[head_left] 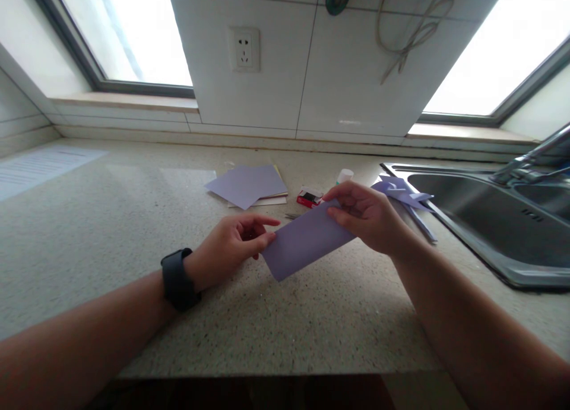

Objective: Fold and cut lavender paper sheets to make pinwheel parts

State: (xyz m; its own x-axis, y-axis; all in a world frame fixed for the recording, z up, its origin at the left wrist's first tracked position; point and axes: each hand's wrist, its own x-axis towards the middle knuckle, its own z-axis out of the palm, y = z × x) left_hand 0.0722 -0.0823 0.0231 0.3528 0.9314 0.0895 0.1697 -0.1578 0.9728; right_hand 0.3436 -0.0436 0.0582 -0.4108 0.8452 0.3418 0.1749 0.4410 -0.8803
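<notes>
A rectangular purple paper [307,243] is held tilted above the speckled counter, its right end higher than its left. My right hand [367,214] pinches its upper right part between thumb and fingers. At the paper's upper left corner is my left hand [234,243], its thumb touching the edge and its index finger stretched out apart from the thumb. A dark watch is on my left wrist. Behind the paper, a small red and black box [308,197] and the tip of a metal tool [292,216] show, partly hidden.
Purple sheets [244,184] lie on other papers behind my left hand. A purple paper pinwheel [403,193] lies beside the steel sink [490,220] at right. A white-capped item [344,176] stands behind my right hand. A printed sheet [44,165] lies far left.
</notes>
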